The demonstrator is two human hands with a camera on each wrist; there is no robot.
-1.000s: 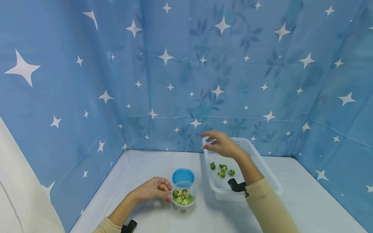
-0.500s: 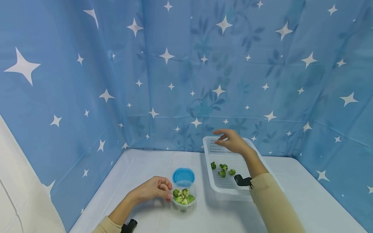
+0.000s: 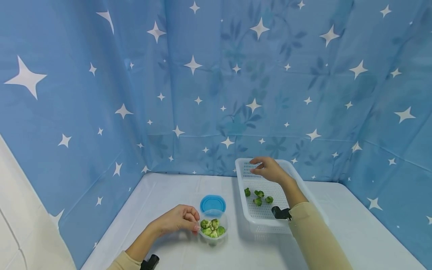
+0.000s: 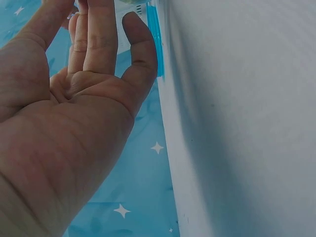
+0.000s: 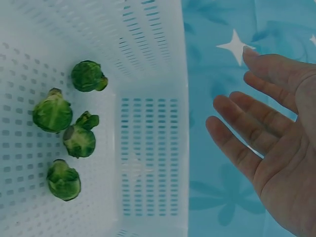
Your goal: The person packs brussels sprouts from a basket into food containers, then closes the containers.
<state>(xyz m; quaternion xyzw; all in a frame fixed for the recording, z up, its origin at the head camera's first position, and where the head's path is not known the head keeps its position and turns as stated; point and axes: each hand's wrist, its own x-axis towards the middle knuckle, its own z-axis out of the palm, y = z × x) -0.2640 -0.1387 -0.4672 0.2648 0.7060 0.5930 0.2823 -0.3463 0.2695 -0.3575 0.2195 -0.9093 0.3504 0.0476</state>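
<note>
Left hand (image 3: pixel 179 219): grip lightly closed, thumb and bent fingers pinching the left rim of the clear tub (image 3: pixel 213 240). Tub upright on the white desk (image 3: pixel 182 255), part-filled with green sprouts (image 3: pixel 206 232).

Right hand (image 3: pixel 268 169): grip released, nothing held; fingers parted and gently bent, thumb apart from them. Position: above the far end of the white basket (image 3: pixel 260 222).

Basket: perforated, rectangular, to the right of the tub and apart from it. Contents: four loose sprouts (image 3: pixel 257 201), grouped on the floor, towards the left side in the head view.

Blue lid (image 3: pixel 212 203): flat on the desk just beyond the tub, whose far rim overlaps it from the head; whether the two touch cannot be told.

Differences between views: the right wrist shows the palm side of the right hand, the spread of its fingers and the slotted end wall of the basket. The left wrist shows the left palm and a curved little finger, with the lid's edge behind; its contact with the tub is read from the head only.

Pose: left forearm low, entering from the near left; right forearm slanting from the near right across the basket, wrist bent, fingers pointing left.
</note>
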